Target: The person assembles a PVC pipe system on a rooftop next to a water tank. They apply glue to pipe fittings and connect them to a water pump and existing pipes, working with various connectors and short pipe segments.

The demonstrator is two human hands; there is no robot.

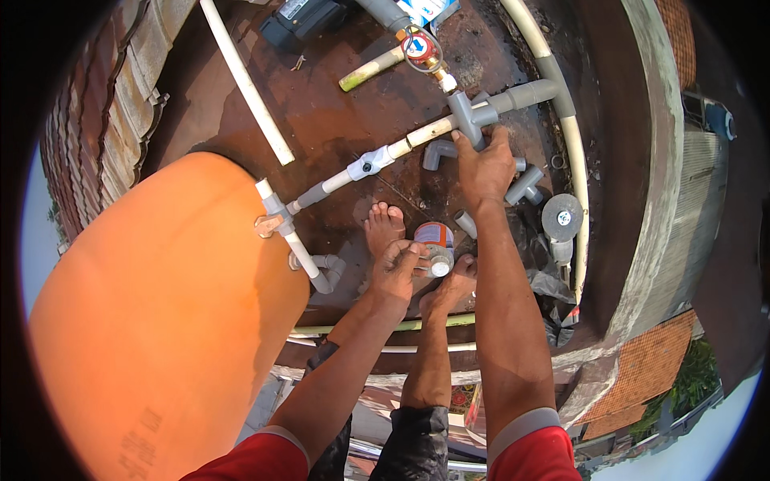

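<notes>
My right hand [485, 167] is closed around the lower end of a grey PVC tee fitting [473, 116], thumb on its left side. The tee joins a cream pipe [431, 131] on the left and a grey coupling [521, 96] on the right. Lower down, between my bare feet, my left hand [396, 271] has its fingers curled against a small can [434, 234] with an orange and white label and a white cap [439, 268]. Left along the pipe sits a white and grey valve [369, 164]. A red-handled valve [418, 46] stands above the tee.
A large orange tank [168, 313] fills the left side. Loose grey elbow [437, 154] and tee fittings [525, 186] lie near my right hand. An angle grinder's disc [561, 217] is at the right. Cut pipe [249, 84] and a dark pump [301, 28] lie farther off.
</notes>
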